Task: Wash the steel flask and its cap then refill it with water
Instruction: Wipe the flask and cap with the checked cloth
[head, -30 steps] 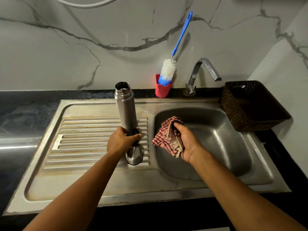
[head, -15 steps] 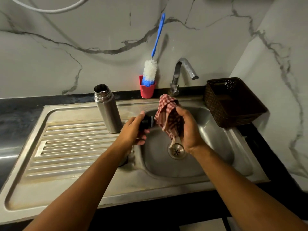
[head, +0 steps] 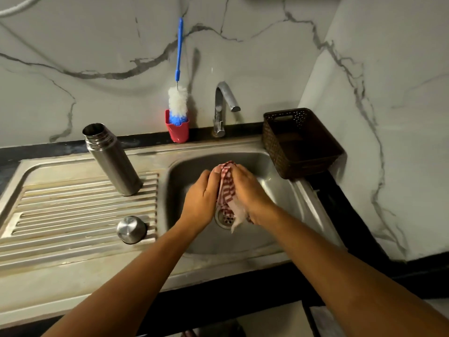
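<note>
Because it is bare polished metal, the tall cylindrical steel flask (head: 113,161) will probably be stiff, fairly light while empty and slippery if wet. The safest place to take it looks like the middle of the body, below the threaded neck, with the fingers wrapped right round. It stands upright and open-mouthed on the ribbed drainboard (head: 60,215) of the steel sink (head: 97,271), which is set in the dark bench (head: 340,195). The rounded steel cap (head: 131,229) sits dome-up nearer the front edge, well apart from the flask. It is small, hard and smooth, and best pinched by its sides.

Over the basin, above the drain strainer (head: 224,218), the left hand (head: 200,198) and right hand (head: 250,193) press together on a soft red-and-white checked cloth (head: 226,186). Each grip is curled closed around the fabric. Whether anything lies inside the folds cannot be told.

Counted: one flask, one steel cap, one cloth and two hands. There is also one blue-handled white bottle brush (head: 178,100), standing in one red plastic cup (head: 179,132). Beside it are one chrome tap (head: 223,103), with no water visible, and one brown woven basket (head: 274,147) at the sink's right corner.
</note>
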